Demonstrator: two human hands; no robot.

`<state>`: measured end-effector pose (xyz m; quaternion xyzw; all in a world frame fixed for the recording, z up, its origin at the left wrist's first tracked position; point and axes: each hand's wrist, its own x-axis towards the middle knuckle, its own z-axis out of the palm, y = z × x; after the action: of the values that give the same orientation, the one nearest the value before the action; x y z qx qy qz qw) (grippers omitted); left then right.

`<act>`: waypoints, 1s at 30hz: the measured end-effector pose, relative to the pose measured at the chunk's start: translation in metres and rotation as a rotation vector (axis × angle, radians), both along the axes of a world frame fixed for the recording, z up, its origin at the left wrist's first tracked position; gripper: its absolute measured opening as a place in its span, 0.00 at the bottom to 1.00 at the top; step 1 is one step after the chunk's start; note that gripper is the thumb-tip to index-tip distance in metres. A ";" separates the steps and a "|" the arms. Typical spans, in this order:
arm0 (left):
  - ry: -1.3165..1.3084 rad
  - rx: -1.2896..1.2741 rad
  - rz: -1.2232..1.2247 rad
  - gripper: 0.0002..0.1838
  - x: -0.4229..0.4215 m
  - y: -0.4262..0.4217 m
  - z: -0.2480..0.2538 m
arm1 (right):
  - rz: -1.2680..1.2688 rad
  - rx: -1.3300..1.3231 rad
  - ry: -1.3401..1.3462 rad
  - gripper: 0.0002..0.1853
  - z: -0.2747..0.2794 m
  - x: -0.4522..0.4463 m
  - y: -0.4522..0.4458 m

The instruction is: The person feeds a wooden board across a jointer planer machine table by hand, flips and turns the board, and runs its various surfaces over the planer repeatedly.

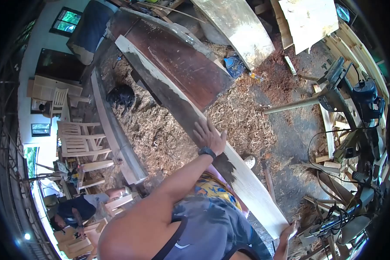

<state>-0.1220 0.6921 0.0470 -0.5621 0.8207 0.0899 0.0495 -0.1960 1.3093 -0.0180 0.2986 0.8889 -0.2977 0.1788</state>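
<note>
A long wooden plank [258, 197] slants across the middle of the view. Its near end is pale bare wood, while much of the far length has a dark, uneven surface. My left hand [210, 138], with a dark band on the wrist, rests on the plank's face with fingers spread. At the near end, my right hand [286, 232] grips the plank by its corner; part of that hand is hidden. Curly wood shavings [242, 117] cover the floor around the plank.
Beyond the plank lies a wide reddish-brown board [182, 60]. A black dog [121, 96] lies in the shavings. Wooden chairs [83, 139] and another person [80, 212] are at left. At right stand a machine [333, 95], cables and scrap wood [333, 164].
</note>
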 end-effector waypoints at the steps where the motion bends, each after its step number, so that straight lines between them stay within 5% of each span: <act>1: -0.028 -0.061 -0.007 0.52 -0.004 0.001 -0.005 | -0.010 -0.018 0.020 0.30 0.000 0.000 -0.001; 9: 0.005 -0.064 0.003 0.50 0.002 -0.039 -0.015 | -0.036 -0.041 0.087 0.29 0.006 0.004 -0.054; 14: -0.025 -0.071 0.015 0.51 0.005 -0.073 -0.013 | 0.006 -0.004 -0.093 0.29 -0.016 0.016 -0.061; 30: -0.192 -0.012 0.059 0.48 -0.005 -0.235 -0.007 | 0.113 -0.068 -0.189 0.30 0.007 0.016 -0.235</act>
<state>-0.1270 0.4566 0.0399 -0.5922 0.7958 0.0323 0.1220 -0.1796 1.0744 -0.0112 0.2684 0.8729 -0.2878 0.2884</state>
